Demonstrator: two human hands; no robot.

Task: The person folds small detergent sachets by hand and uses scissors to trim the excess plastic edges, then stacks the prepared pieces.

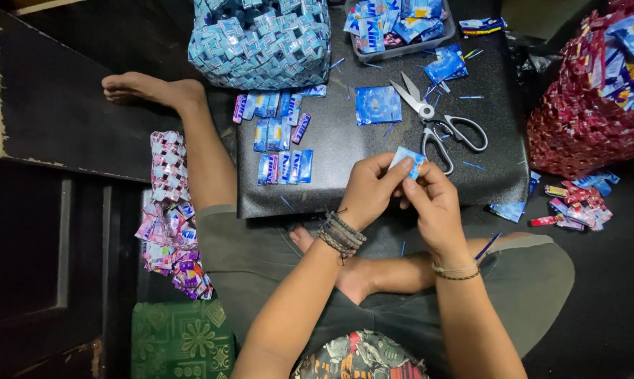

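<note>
Sitting cross-legged on the floor, the person has both hands together over the near edge of a black board (499, 175). The left hand (368, 191) and right hand (433, 203) pinch one small blue wrapper strip (409, 160) between thumbs and fingertips; it is glossy, partly folded, with a pale face showing at the top. Braided bands circle the left wrist, a thin cord the right.

Just beyond the hands lie steel scissors (437, 125) with grey handles, blades apart. To their left rests a flat square blue wrapper (378, 105), and further left, rows of folded strips (280, 137) in blue and purple, narrow and shiny. Thin blue offcuts are scattered across the board's dimpled surface.

At the far edge sit a woven blue basket (261, 42), made of interlocked folded wrappers, and a grey tray (401, 49) holding loose blue wrappers. A woven red basket (583, 119) stands at the right, and a pink woven chain (168, 203) trails on the left.
</note>
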